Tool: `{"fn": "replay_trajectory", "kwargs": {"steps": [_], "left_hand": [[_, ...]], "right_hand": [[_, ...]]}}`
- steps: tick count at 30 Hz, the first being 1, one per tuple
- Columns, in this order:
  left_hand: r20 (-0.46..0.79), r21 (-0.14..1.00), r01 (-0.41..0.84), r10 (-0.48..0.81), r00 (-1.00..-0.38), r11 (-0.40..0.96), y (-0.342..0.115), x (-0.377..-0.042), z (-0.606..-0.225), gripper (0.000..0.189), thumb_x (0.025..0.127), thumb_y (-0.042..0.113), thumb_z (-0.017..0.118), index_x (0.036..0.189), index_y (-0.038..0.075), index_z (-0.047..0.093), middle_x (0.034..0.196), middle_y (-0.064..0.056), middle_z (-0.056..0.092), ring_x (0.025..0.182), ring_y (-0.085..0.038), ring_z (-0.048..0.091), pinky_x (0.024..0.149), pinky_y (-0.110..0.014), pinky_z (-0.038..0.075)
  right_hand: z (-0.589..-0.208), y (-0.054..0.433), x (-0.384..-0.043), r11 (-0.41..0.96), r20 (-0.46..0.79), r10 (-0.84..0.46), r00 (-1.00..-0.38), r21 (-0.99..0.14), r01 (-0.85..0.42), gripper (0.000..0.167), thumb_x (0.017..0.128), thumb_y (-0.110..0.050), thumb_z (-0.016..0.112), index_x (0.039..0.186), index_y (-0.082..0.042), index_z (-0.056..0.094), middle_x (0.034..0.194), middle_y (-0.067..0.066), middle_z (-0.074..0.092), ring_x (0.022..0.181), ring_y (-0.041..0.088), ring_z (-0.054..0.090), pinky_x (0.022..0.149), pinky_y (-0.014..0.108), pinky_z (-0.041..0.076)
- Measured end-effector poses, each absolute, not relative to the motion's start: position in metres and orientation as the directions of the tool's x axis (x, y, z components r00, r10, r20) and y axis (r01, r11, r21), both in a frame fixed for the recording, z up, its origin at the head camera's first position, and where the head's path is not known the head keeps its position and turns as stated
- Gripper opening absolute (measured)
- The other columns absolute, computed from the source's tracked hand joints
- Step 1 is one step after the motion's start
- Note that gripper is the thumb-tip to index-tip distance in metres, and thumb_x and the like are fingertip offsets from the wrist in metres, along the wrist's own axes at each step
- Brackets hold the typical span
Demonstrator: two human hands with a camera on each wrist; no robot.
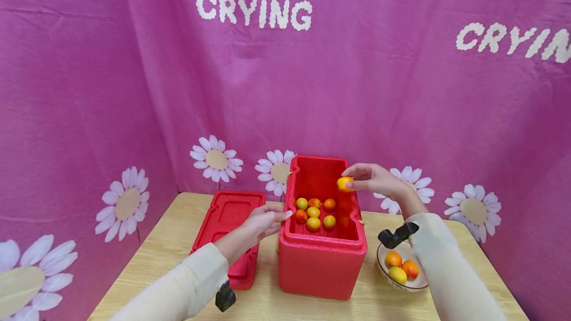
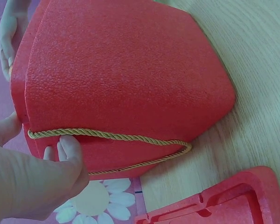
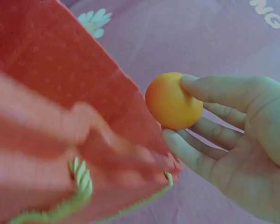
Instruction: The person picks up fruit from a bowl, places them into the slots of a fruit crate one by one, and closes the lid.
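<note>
An orange-yellow round fruit (image 1: pixel 344 184) is pinched between the thumb and fingers of my right hand (image 1: pixel 376 181), over the right rim of a red foam box (image 1: pixel 321 271). In the right wrist view the fruit (image 3: pixel 172 100) is smooth, its left side beside the box wall. My left hand (image 1: pixel 265 219) grips the box's left rim. The left wrist view has that thumb over the edge, fingers against the outer side by a twisted gold rope (image 2: pixel 112 135). Several yellow and orange fruits (image 1: pixel 313 224) lie on the box floor.
Left of the box lies its red lid (image 1: pixel 232 212) on the wooden table (image 1: pixel 160 241). A bowl (image 1: pixel 417 289) with three fruits stands to the right, partly behind my right sleeve. A purple curtain (image 1: pixel 250 88) with daisies rises behind the table.
</note>
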State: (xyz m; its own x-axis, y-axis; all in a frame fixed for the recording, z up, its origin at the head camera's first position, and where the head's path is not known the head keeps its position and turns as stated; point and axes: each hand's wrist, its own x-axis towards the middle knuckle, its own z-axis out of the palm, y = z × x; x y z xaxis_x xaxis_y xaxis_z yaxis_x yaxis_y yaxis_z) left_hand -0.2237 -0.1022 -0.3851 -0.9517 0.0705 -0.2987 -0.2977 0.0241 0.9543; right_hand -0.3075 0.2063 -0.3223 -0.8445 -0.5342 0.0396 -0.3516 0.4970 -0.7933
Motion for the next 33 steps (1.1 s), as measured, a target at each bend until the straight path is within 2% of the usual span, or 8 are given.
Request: {"fn": "replay_trajectory", "kwargs": {"steps": [3, 6, 11, 18, 23, 29, 33], "left_hand": [[-0.291, 0.957, -0.290, 0.018, -0.957, 0.020, -0.096, -0.223, -0.386, 0.043, 0.086, 0.020, 0.071, 0.116, -0.004, 0.052, 0.098, -0.010, 0.066, 0.081, -0.018, 0.064, 0.089, -0.035, 0.058], [-0.285, 0.958, -0.285, 0.026, -0.958, 0.008, -0.098, -0.224, -0.385, 0.042, 0.085, 0.020, 0.073, 0.114, -0.004, 0.053, 0.094, -0.006, 0.066, 0.079, -0.016, 0.061, 0.085, -0.031, 0.059], [-0.318, 0.948, -0.317, 0.034, -0.948, 0.011, -0.100, -0.226, -0.385, 0.043, 0.084, 0.019, 0.072, 0.116, -0.003, 0.054, 0.096, -0.005, 0.064, 0.082, -0.016, 0.059, 0.089, -0.032, 0.058], [-0.335, 0.942, -0.334, 0.039, -0.941, 0.028, -0.100, -0.222, -0.384, 0.043, 0.085, 0.020, 0.072, 0.117, -0.002, 0.054, 0.094, -0.004, 0.061, 0.083, -0.017, 0.056, 0.089, -0.032, 0.057], [-0.330, 0.944, -0.329, 0.047, -0.943, 0.021, -0.100, -0.223, -0.384, 0.044, 0.085, 0.020, 0.072, 0.118, -0.003, 0.053, 0.094, -0.005, 0.063, 0.081, -0.016, 0.058, 0.089, -0.033, 0.058], [-0.326, 0.945, -0.326, -0.006, -0.945, 0.025, -0.093, -0.227, -0.388, 0.040, 0.086, 0.016, 0.070, 0.116, -0.004, 0.053, 0.096, -0.008, 0.065, 0.081, -0.018, 0.061, 0.092, -0.038, 0.057], [-0.272, 0.962, -0.272, 0.087, -0.958, 0.011, -0.103, -0.216, -0.381, 0.044, 0.084, 0.023, 0.074, 0.114, -0.002, 0.054, 0.100, -0.010, 0.066, 0.086, -0.019, 0.064, 0.092, -0.036, 0.057]], "right_hand": [[-0.320, 0.193, -0.314, 0.493, 0.020, -0.538, -0.843, -0.804, -0.334, 0.036, 0.089, -0.017, 0.066, 0.120, 0.000, 0.059, 0.114, 0.019, 0.067, 0.095, 0.011, 0.065, 0.094, 0.041, 0.056], [-0.319, 0.180, -0.321, 0.491, -0.006, -0.549, -0.836, -0.812, -0.316, 0.036, 0.090, -0.016, 0.065, 0.120, 0.002, 0.059, 0.113, 0.018, 0.067, 0.094, 0.011, 0.065, 0.096, 0.044, 0.055], [-0.322, 0.163, -0.332, 0.501, -0.058, -0.554, -0.831, -0.820, -0.277, 0.037, 0.091, -0.016, 0.064, 0.122, 0.003, 0.058, 0.114, 0.016, 0.067, 0.095, 0.011, 0.064, 0.098, 0.047, 0.053], [-0.331, 0.144, -0.342, 0.504, -0.127, -0.548, -0.827, -0.839, -0.205, 0.039, 0.092, -0.013, 0.061, 0.127, 0.004, 0.055, 0.124, 0.022, 0.062, 0.097, 0.014, 0.065, 0.102, 0.049, 0.049], [-0.337, 0.130, -0.344, 0.542, -0.200, -0.541, -0.817, -0.826, -0.157, 0.037, 0.094, -0.013, 0.059, 0.127, 0.003, 0.056, 0.125, 0.020, 0.062, 0.098, 0.016, 0.065, 0.099, 0.041, 0.053], [-0.344, 0.116, -0.342, 0.597, -0.235, -0.549, -0.802, -0.782, -0.180, 0.033, 0.093, -0.009, 0.057, 0.124, 0.002, 0.057, 0.123, 0.019, 0.062, 0.098, 0.019, 0.062, 0.095, 0.036, 0.056], [-0.346, 0.107, -0.338, 0.665, -0.276, -0.562, -0.780, -0.712, -0.227, 0.030, 0.091, -0.009, 0.060, 0.120, 0.000, 0.061, 0.116, 0.016, 0.066, 0.094, 0.020, 0.063, 0.090, 0.032, 0.057]]}}
